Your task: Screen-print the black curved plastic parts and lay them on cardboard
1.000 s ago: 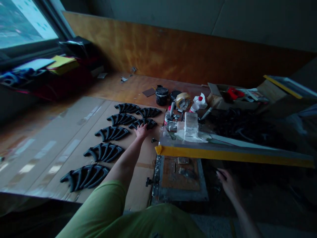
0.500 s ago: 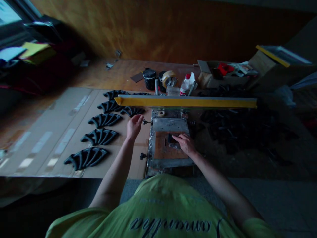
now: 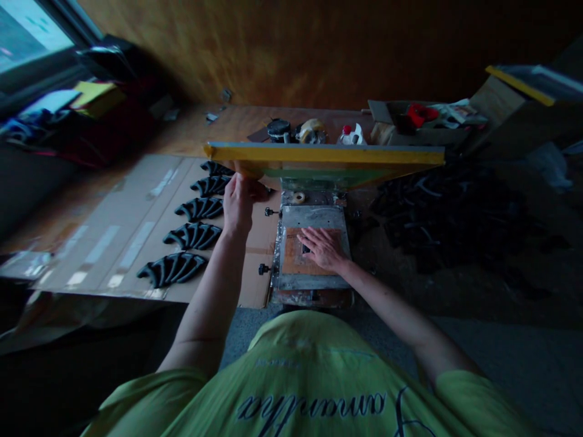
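Silkscreen frame (image 3: 323, 155), its long edge bound in yellow tape, stands tilted up on its hinges above the press, with its green-tinted underside showing just below that edge. The left hand (image 3: 239, 203) reaches up to the frame's left end, fingers curled against its underside in what looks like a grip, though the edge hides part of them. The right hand (image 3: 322, 249) lies open and flat, fingers spread, on a brown pad (image 3: 291, 258) set into a metal plate (image 3: 314, 217). Under its fingers sits a small black piece (image 3: 306, 248), mostly covered and held by no closed grip. To the left of the press, black moulded curved parts (image 3: 192, 235) lie in a neat column on a cardboard sheet (image 3: 113, 243), the nearest just beyond the left forearm. Farther off, a heap of similar dark parts (image 3: 446, 212) spreads to the right. Beyond the frame, an ink tin (image 3: 279, 129), a roll of tape (image 3: 312, 130) and a white bottle with a red cap (image 3: 350, 135) stand on the wooden surface (image 3: 218, 124), and a window (image 3: 27, 36) glows at the upper left.
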Action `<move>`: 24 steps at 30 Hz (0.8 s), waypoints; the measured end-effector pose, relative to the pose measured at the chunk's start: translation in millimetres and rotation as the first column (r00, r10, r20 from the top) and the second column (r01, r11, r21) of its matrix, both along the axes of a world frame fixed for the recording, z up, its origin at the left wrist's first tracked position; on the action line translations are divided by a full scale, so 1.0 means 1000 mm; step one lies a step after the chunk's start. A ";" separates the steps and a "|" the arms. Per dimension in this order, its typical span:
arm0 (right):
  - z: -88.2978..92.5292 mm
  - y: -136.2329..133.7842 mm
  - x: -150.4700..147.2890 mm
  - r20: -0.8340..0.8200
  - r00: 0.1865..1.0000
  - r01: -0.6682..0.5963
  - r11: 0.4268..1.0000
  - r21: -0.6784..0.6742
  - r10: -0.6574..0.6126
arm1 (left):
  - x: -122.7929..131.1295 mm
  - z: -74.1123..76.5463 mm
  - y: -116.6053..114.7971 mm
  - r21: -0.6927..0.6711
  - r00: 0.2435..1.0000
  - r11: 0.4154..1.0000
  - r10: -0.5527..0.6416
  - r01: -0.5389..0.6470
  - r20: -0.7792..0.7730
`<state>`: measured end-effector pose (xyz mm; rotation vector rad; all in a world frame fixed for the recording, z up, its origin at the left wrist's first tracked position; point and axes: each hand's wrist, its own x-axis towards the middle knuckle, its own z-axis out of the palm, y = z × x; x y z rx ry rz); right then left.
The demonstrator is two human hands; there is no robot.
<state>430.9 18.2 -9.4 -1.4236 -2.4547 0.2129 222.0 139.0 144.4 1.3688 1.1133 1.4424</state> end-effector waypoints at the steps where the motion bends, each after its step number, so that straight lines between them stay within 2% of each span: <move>1: -0.002 -0.001 -0.003 -0.009 0.998 -0.056 0.998 -0.025 0.056 | -0.001 0.000 -0.004 -0.018 1.000 1.000 -0.001 0.001 0.006; 3: -0.003 -0.004 0.001 -0.043 0.989 -0.145 0.986 -0.081 0.142 | -0.005 -0.002 -0.016 -0.052 1.000 0.999 -0.007 0.008 0.012; 4: -0.002 -0.005 0.008 -0.081 0.989 -0.132 0.987 -0.096 0.125 | -0.009 -0.005 -0.024 -0.076 1.000 0.997 -0.017 0.018 0.013; 6: 0.005 -0.005 0.034 -0.172 0.984 0.030 0.995 -0.096 -0.046 | -0.019 -0.016 -0.044 -0.166 0.998 0.984 -0.061 0.061 0.004; 8: 0.017 0.001 0.068 -0.236 0.934 0.255 0.963 -0.085 -0.268 | -0.030 -0.034 -0.065 -0.300 0.991 0.946 -0.135 0.122 -0.024; 10: 0.031 0.013 0.095 -0.270 0.864 0.423 0.903 -0.071 -0.426 | -0.037 -0.061 -0.082 -0.429 0.974 0.886 -0.221 0.176 -0.057; 12: 0.046 0.029 0.103 -0.325 0.813 0.494 0.868 -0.054 -0.483 | -0.041 -0.092 -0.093 -0.514 0.956 0.836 -0.278 0.193 -0.094; 14: 0.057 0.046 0.090 -0.353 0.820 0.475 0.880 -0.018 -0.450 | -0.042 -0.122 -0.098 -0.545 0.942 0.822 -0.295 0.166 -0.158; 17: 0.068 0.065 0.050 -0.207 0.926 0.323 0.946 -0.006 -0.317 | -0.041 -0.154 -0.097 -0.523 0.914 0.848 -0.278 0.088 -0.296; 20: 0.066 0.065 0.021 -0.024 0.967 0.249 0.964 -0.096 -0.252 | -0.041 -0.168 -0.093 -0.517 0.896 0.853 -0.287 0.078 -0.338; 24: 0.055 0.033 0.014 0.076 0.991 0.113 0.991 -0.076 -0.108 | -0.041 -0.171 -0.091 -0.539 0.910 0.838 -0.288 0.088 -0.299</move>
